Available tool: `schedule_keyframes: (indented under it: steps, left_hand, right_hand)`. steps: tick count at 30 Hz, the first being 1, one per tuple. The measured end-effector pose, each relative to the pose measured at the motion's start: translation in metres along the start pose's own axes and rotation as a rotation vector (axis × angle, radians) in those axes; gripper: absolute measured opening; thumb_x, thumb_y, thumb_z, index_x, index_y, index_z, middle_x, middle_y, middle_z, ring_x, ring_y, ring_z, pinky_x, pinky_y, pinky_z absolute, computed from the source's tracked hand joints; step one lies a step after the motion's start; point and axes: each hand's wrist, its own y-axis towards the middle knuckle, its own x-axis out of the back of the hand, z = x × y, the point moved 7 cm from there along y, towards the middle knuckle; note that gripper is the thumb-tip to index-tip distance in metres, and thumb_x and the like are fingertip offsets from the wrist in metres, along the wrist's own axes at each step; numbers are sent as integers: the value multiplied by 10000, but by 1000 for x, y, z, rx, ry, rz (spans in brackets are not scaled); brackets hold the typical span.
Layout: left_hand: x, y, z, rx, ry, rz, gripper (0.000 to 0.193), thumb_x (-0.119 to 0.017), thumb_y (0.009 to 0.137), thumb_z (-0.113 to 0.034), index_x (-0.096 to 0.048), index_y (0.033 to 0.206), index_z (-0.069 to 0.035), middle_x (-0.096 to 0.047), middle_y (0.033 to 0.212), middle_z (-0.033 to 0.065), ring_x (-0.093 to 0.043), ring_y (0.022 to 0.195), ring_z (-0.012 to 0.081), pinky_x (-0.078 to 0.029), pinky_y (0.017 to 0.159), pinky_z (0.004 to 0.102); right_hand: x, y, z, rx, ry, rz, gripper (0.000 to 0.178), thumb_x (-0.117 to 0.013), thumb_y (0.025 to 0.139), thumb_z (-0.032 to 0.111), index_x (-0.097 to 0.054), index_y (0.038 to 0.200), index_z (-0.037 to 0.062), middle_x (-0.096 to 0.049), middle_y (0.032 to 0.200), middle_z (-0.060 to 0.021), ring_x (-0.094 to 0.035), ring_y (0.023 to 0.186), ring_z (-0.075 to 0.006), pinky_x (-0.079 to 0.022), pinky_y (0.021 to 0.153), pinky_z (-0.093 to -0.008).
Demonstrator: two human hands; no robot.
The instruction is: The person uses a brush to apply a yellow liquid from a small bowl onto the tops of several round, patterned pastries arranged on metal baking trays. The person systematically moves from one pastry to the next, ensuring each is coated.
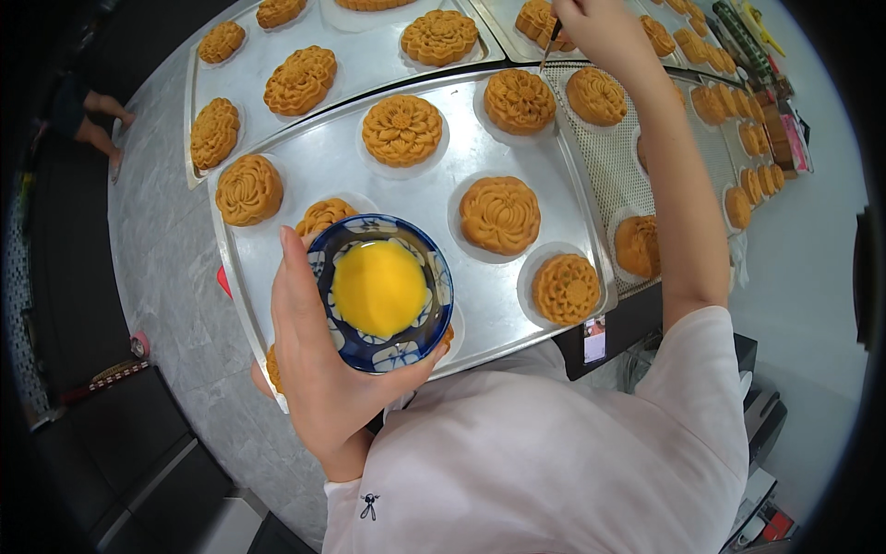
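My left hand point(337, 388) grips a small blue-and-white bowl point(441, 286) holding yellow liquid point(380, 288) that looks like beaten egg. It is above the near part of a metal tray point(425, 198) of mooncakes and hides some of them. At the far right, my right hand point(591, 26) pinches a thin dark-handled tool point(555, 37), perhaps a brush; its tip is too small to make out. That tip points down near the tray's far right corner, close to a flower-patterned mooncake point(520, 102). A pumpkin-shaped mooncake point(500, 215) sits on its paper round below.
Another tray point(369, 37) of mooncakes lies beyond, and a perforated tray point(604, 152) is to the right. More mooncakes point(752, 138) stand at the far right. A phone point(593, 339) lies by the near tray edge. Another person's legs point(100, 129) show at far left.
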Motion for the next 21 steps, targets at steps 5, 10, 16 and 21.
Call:
schedule_keyframes:
  steps: [5, 10, 16, 21]
  left_hand:
    - [-1, 1, 0, 3, 10, 5, 1362, -997, 522, -247, -232, 1623, -10, -525, 1401, 244, -555, 1275, 395, -478, 1061, 454]
    - [-1, 0, -2, -1, 30, 14, 1361, -998, 525, -253, -231, 1621, 0, -521, 1403, 245, -551, 1278, 394, -477, 1060, 454]
    - [-3, 0, -1, -27, 67, 4, 1394, -930, 468, -188, -192, 1634, 7, -525, 1384, 206, -606, 1214, 326, -503, 1055, 408]
    - [-4, 1, -2, -18, 33, 8, 1394, -936, 485, -209, -179, 1635, 11, -512, 1401, 210, -596, 1228, 325, -500, 1057, 406]
  right_hand:
    - [-20, -8, -8, -79, 539, 300, 406, -544, 1032, 320, -705, 980, -49, -734, 893, -217, -708, 840, -336, -535, 781, -426]
    - [13, -18, -13, -12, 42, 65, 383, -534, 1056, 288, -702, 954, -40, -737, 840, -132, -691, 787, -215, -524, 732, -347]
    - [9, -35, 7, 134, 421, 266, 366, -527, 1062, 272, -695, 939, -29, -724, 817, -125, -695, 789, -232, -522, 732, -361]
    - [14, -32, -4, 100, 339, 198, 362, -536, 1061, 273, -676, 914, -27, -718, 807, -130, -687, 765, -242, -519, 720, -369]
